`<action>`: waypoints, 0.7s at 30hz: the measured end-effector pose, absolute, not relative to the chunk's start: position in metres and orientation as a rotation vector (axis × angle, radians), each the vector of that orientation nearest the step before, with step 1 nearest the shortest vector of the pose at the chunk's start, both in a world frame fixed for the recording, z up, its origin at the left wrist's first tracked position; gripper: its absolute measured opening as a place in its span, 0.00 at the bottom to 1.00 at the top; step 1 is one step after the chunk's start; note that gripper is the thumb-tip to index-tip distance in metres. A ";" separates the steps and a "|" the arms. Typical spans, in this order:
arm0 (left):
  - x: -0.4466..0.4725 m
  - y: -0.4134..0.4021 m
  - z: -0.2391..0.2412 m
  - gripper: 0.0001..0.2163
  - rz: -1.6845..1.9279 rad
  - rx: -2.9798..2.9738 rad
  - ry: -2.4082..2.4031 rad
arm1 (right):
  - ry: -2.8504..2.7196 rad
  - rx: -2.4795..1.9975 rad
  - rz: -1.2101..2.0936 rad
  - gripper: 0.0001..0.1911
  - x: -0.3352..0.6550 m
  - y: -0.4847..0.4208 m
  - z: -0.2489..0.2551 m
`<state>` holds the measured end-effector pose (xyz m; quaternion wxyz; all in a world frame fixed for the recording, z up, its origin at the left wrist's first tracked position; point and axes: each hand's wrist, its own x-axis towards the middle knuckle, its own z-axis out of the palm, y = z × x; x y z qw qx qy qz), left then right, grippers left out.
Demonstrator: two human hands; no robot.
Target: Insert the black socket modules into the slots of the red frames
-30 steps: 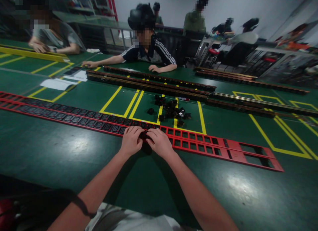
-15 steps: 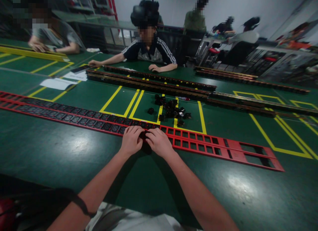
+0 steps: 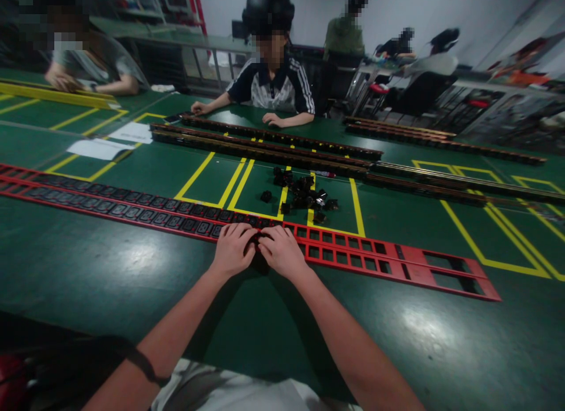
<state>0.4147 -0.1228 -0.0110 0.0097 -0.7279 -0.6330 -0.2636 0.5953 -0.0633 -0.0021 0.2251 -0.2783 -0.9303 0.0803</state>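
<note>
A long red frame (image 3: 397,264) lies across the green table, its left part filled with black sockets (image 3: 132,211) and its right part showing empty slots. My left hand (image 3: 232,249) and my right hand (image 3: 282,252) rest side by side on the frame where the filled part ends. Fingers of both are curled and pressed down on a small black socket (image 3: 257,239) between them, mostly hidden. A heap of loose black sockets (image 3: 304,196) sits just beyond the frame.
Dark long strips (image 3: 265,146) lie across the table's far side. A person in a striped top (image 3: 273,84) sits opposite with hands on the table; another person (image 3: 83,63) sits at far left. White papers (image 3: 101,147) lie at left. Yellow tape lines (image 3: 220,187) mark the table.
My hands have stayed on the same spot of the frame. The person opposite has drawn the outstretched arm in and sat more upright.
</note>
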 end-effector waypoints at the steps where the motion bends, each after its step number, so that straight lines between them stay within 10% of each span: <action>1: 0.415 -0.123 -0.011 0.15 -0.811 -2.274 -1.972 | -2.564 -0.767 0.223 0.12 0.595 -0.064 -0.003; 21: 0.420 -0.123 -0.007 0.14 -0.754 -2.244 -1.977 | -2.081 -1.632 0.266 0.14 0.677 0.020 -0.010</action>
